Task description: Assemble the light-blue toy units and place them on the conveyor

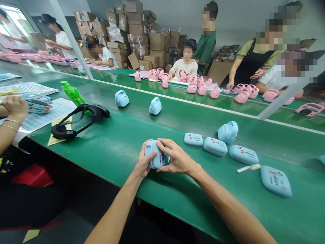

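Note:
My left hand (144,160) grips the left side of a light blue plastic Mickey case (155,156), its thumb across the front. On the other side, my right hand (175,156) holds the same case, with fingers over the top and thumb underneath. The case is raised just above the green table near its front edge, and the fingers hide part of its print. To the right lie several light blue Mickey lids (215,146) in a slanting row. Behind them stands a light blue housing with a handle (228,132).
A small white-handled brush (249,168) lies among the lids. Two more blue housings (122,98) stand farther back. A black headset (81,122) and a green bottle (73,93) are at left, near a co-worker's hand (15,107). Pink housings (192,87) line the far side, where people sit and stand.

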Demonstrator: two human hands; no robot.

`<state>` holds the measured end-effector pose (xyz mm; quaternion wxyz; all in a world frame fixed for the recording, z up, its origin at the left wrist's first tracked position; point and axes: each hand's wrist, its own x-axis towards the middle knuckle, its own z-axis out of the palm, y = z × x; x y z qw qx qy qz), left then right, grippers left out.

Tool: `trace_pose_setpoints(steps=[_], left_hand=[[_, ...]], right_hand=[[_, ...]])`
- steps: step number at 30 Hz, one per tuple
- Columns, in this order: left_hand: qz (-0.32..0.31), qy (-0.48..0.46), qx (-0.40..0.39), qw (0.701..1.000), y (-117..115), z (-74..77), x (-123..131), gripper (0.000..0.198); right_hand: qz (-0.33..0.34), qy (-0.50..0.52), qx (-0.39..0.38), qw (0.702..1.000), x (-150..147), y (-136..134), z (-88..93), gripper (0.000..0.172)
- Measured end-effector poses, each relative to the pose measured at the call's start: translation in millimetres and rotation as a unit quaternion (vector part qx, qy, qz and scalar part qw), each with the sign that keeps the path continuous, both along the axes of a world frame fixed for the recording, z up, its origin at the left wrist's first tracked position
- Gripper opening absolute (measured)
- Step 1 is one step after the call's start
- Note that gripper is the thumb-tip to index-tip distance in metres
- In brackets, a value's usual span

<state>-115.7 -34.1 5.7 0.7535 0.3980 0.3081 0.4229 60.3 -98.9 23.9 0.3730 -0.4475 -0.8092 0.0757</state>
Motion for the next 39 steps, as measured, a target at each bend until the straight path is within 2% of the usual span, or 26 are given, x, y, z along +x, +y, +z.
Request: trace_pose_setpoints(steps=[8,17,22,25,27,28,30,33,36,39], left_hand=[[0.000,-0.013,-0.002,1.000,-0.8,-1.3,-0.3,0.072],[0.002,-0.012,0.002,1.000,1.3,-4.9,1.4,0.065],[0.010,-0.022,-0.002,1.000,1.7,-7.9,2.1,0.064],[0.025,-0.038,-0.025,0.999,2.2,-8.3,5.3,0.059],[0.038,-0.057,-0.067,0.995,4.8,-7.6,6.7,0.054],[0.042,-0.068,-0.091,0.993,6.9,-6.8,6.5,0.052],[0.040,-0.099,-0.129,0.986,11.8,-4.1,4.3,0.050],[0.024,-0.144,-0.150,0.978,17.5,1.3,-0.8,0.058],[0.028,-0.155,-0.161,0.974,18.4,4.9,-2.1,0.061],[0.058,-0.142,-0.143,0.978,16.3,4.1,-0.1,0.058]], right_hand=[[-0.011,0.002,-0.032,0.999,-3.8,-2.1,5.1,0.113],[-0.020,0.061,-0.033,0.997,-11.2,1.0,-15.0,0.114],[-0.025,0.085,-0.049,0.995,-16.5,3.0,-17.9,0.117],[-0.010,0.092,-0.065,0.994,-18.2,9.5,-15.7,0.118],[0.013,0.118,-0.079,0.990,-17.1,15.6,-16.4,0.118],[0.012,0.150,-0.086,0.985,-15.7,18.8,-18.3,0.114],[-0.036,0.257,-0.100,0.961,-11.1,24.9,-26.3,0.095],[-0.129,0.412,-0.129,0.892,-3.1,31.8,-44.9,0.069],[-0.149,0.453,-0.170,0.862,-0.9,33.6,-59.0,0.062],[-0.127,0.463,-0.228,0.847,-9.1,30.9,-59.2,0.062]])
